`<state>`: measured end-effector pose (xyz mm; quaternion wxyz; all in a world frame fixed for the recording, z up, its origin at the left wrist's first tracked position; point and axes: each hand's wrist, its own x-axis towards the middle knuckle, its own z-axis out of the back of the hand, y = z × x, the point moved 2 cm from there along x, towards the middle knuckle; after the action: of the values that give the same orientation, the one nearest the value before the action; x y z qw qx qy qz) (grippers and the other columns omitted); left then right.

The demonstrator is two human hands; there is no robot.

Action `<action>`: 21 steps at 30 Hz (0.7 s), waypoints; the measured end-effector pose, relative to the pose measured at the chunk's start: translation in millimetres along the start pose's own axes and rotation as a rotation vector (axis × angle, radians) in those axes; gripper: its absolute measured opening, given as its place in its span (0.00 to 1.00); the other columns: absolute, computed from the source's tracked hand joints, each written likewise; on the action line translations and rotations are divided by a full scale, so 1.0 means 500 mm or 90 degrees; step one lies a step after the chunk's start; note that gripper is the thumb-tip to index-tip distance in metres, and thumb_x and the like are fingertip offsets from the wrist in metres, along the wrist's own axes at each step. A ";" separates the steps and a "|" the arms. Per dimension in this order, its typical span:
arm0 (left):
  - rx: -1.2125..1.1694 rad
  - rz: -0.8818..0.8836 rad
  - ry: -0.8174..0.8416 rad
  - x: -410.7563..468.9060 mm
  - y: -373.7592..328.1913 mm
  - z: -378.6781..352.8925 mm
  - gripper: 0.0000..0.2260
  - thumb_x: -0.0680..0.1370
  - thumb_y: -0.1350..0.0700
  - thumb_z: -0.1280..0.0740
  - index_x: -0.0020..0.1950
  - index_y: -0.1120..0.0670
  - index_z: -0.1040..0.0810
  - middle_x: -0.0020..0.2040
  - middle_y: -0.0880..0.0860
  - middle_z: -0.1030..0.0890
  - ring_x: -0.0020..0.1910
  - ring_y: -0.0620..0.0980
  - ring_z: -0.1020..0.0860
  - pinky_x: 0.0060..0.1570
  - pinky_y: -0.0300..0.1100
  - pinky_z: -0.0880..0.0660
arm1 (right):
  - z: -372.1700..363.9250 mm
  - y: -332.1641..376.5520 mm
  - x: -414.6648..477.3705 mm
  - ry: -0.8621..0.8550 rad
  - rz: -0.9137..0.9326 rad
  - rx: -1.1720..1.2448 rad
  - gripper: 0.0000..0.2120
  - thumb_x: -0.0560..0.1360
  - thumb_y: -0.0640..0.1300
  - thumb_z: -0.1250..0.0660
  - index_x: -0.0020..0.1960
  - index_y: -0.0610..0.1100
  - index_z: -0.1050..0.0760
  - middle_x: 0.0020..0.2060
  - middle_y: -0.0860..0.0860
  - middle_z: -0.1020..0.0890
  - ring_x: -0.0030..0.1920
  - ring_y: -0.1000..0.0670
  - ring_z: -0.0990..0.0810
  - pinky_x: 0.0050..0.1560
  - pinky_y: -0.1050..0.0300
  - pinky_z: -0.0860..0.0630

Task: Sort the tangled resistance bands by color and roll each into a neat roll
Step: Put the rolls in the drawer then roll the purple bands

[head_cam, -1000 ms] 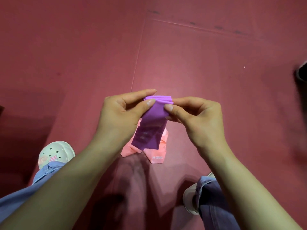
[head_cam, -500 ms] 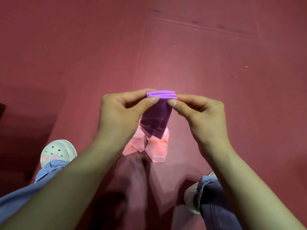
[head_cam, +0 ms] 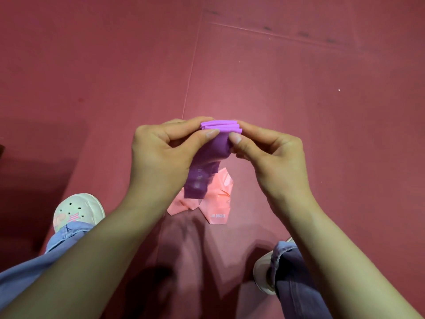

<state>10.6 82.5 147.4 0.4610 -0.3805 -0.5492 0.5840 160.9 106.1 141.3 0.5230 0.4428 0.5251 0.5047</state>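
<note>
purple band (head_cam: 208, 162) (pink band (head_cam: 218, 199) below)

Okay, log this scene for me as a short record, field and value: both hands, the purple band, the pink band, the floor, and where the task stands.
left hand: pinches the layered top of the purple band
right hand: pinches the same top from the other side
purple band: held above the floor, top wound in layers, loose tail hanging down
pink band: lies crumpled on the floor below the hands, white print showing
floor: red, with a seam line
task state: purple roll unfinished; pink not yet rolled
</note>
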 end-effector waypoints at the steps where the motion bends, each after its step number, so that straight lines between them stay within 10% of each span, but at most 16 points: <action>1: -0.002 0.003 0.002 0.000 0.002 0.000 0.10 0.73 0.62 0.28 0.45 0.47 0.16 0.40 0.41 0.15 0.41 0.37 0.19 0.46 0.30 0.26 | -0.001 0.001 0.000 0.005 0.003 -0.003 0.11 0.74 0.33 0.31 0.55 0.40 0.19 0.39 0.54 0.15 0.35 0.62 0.22 0.41 0.69 0.26; 10: -0.009 0.114 0.006 0.003 0.016 -0.002 0.07 0.73 0.61 0.28 0.48 0.51 0.15 0.43 0.50 0.14 0.44 0.46 0.17 0.54 0.47 0.20 | -0.008 -0.001 0.000 0.021 -0.118 0.043 0.04 0.76 0.36 0.34 0.42 0.40 0.23 0.29 0.53 0.25 0.29 0.57 0.30 0.32 0.63 0.31; 13: 0.003 0.122 0.031 0.004 0.020 -0.008 0.14 0.73 0.64 0.28 0.57 0.52 0.18 0.41 0.56 0.15 0.37 0.43 0.20 0.51 0.39 0.20 | -0.008 -0.008 0.001 -0.018 -0.162 0.026 0.07 0.74 0.38 0.33 0.37 0.42 0.22 0.28 0.53 0.25 0.29 0.57 0.30 0.34 0.62 0.31; 16: 0.041 0.077 0.061 0.002 0.016 -0.010 0.20 0.72 0.66 0.28 0.61 0.51 0.21 0.38 0.54 0.17 0.35 0.41 0.23 0.45 0.31 0.23 | -0.006 -0.009 0.002 -0.054 -0.191 0.034 0.03 0.72 0.38 0.31 0.41 0.45 0.22 0.27 0.54 0.23 0.27 0.57 0.29 0.33 0.63 0.30; 21: 0.118 0.036 0.111 0.002 0.006 -0.005 0.18 0.70 0.61 0.25 0.54 0.43 0.19 0.45 0.43 0.16 0.44 0.43 0.19 0.53 0.46 0.22 | -0.003 -0.004 0.006 -0.080 -0.236 0.166 0.08 0.71 0.35 0.30 0.43 0.45 0.25 0.28 0.53 0.21 0.26 0.55 0.27 0.28 0.64 0.29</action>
<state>12.3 84.2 144.0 0.5235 -0.4008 -0.4402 0.6096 159.3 108.9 138.7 0.5767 0.4329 0.6247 0.2995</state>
